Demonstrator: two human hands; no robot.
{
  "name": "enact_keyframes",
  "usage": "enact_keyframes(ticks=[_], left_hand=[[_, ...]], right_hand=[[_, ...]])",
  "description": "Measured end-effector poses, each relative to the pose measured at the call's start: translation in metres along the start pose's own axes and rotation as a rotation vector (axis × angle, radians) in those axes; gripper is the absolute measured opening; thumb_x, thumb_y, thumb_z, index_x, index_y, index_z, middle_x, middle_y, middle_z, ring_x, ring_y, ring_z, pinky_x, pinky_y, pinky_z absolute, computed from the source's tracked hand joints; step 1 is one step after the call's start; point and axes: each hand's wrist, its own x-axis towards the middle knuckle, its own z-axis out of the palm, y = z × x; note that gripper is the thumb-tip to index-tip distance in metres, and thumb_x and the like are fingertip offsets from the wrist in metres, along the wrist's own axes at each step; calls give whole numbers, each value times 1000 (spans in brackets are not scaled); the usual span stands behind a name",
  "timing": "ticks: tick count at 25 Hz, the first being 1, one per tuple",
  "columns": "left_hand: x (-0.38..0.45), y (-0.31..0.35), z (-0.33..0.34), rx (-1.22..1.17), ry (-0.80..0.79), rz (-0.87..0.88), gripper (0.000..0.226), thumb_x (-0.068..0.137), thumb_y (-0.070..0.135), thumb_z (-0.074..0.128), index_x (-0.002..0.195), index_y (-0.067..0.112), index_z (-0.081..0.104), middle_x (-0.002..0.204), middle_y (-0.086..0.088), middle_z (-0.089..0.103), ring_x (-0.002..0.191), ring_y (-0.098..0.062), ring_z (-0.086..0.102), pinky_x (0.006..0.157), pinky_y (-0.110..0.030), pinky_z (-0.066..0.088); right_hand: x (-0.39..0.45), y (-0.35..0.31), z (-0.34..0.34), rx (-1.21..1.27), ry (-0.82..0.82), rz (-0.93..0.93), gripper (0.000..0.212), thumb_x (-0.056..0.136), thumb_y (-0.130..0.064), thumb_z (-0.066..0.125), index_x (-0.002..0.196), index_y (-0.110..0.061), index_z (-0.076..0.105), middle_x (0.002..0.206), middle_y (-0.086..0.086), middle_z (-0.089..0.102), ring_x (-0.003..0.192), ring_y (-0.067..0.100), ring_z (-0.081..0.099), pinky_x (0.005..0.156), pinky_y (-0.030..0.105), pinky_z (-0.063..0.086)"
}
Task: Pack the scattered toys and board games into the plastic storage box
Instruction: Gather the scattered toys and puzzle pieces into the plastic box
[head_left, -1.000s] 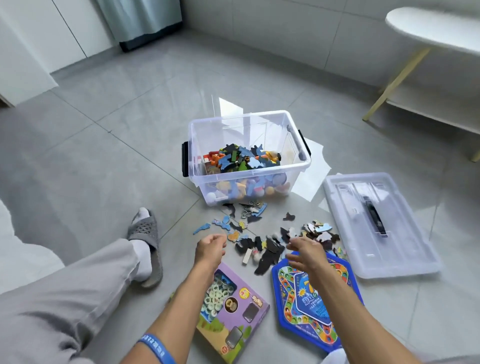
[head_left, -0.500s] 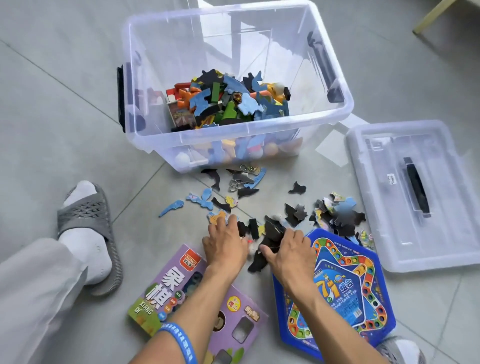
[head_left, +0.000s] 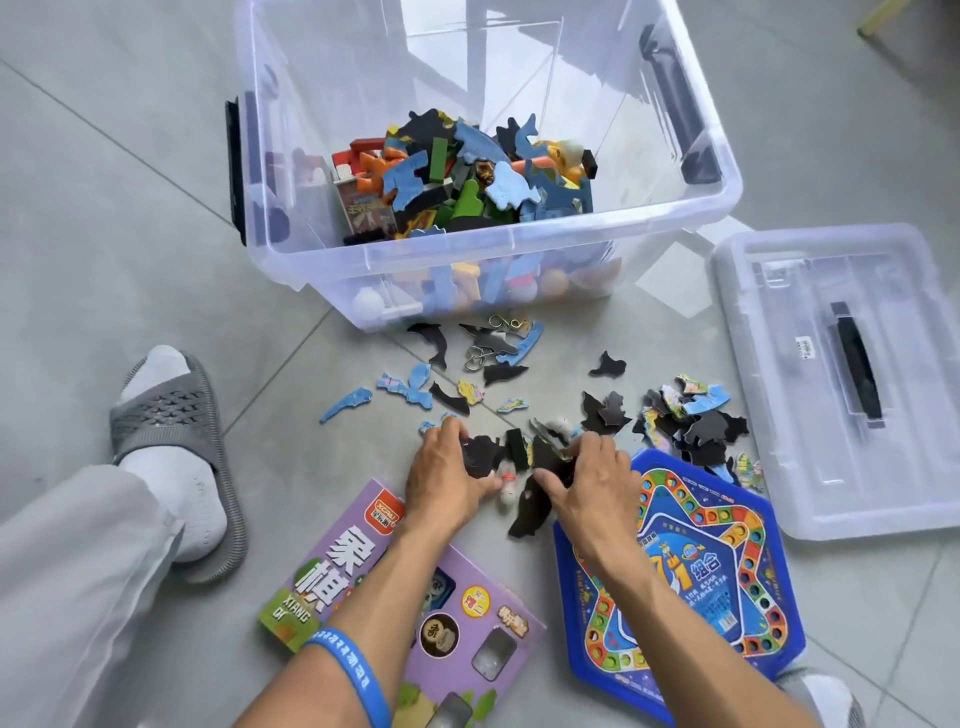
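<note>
2 hands (head_left: 519, 483) gather puzzle pieces (head_left: 524, 457) on grey tiled floor (head_left: 130, 218).

Illumination: bright, even daylight across the grey tile floor (head_left: 156, 249). Source appears to lie on the far side; a pale window reflection shows on the tiles through the clear storage box (head_left: 519, 275), and a second bright patch lies on the floor just right of it. Shadows are soft and short, falling near and below the left hand (head_left: 447, 478) and right hand (head_left: 587, 483). Mild glare on the transparent lid (head_left: 779, 415) at right and on the glossy blue game board (head_left: 727, 597). Focus is sharp at centre; printing on the purple box (head_left: 363, 571) is legible. Wide-angle distortion bends tile joints and stretches the grey trouser leg (head_left: 67, 597) at the near left edge. Slight softness toward the corners.
</note>
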Motion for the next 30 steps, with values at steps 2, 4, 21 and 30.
enact_keyframes(ticks=[2, 4, 21, 30], left_hand=[[1, 1, 2, -10, 22, -17, 39, 74, 38, 79, 86, 22, 45, 86, 8, 50, 80, -17, 52, 66, -26, 34], [1, 5, 5, -56, 27, -46, 32, 82, 36, 72, 72, 21, 44, 71, 8, 52, 71, -20, 53, 60, -27, 32], [29, 29, -3, 96, 3, 176, 46, 78, 20, 76, 117, 22, 51, 119, -2, 53, 109, -26, 47, 89, -35, 42], [16, 30, -2, -398, 141, -122, 13, 73, 13, 66, 83, 20, 61, 74, 5, 66, 73, -18, 64, 68, -29, 51]], right_hand=[[-14, 5, -1, 1, -9, -110, 51, 77, -58, 64, 110, -22, 50, 110, 1, 52, 97, 25, 51, 77, 36, 39], [-31, 10, 4, -136, -120, -227, 69, 73, -61, 65, 129, -25, 46, 137, 0, 44, 112, 25, 49, 87, 38, 40], [9, 3, 1, -130, -86, -190, 61, 64, -48, 73, 113, -23, 47, 110, -2, 52, 101, 24, 46, 83, 38, 34], [12, 24, -6, -91, -109, -243, 35, 81, -48, 67, 100, -26, 47, 96, -5, 56, 92, 23, 50, 76, 37, 30]])
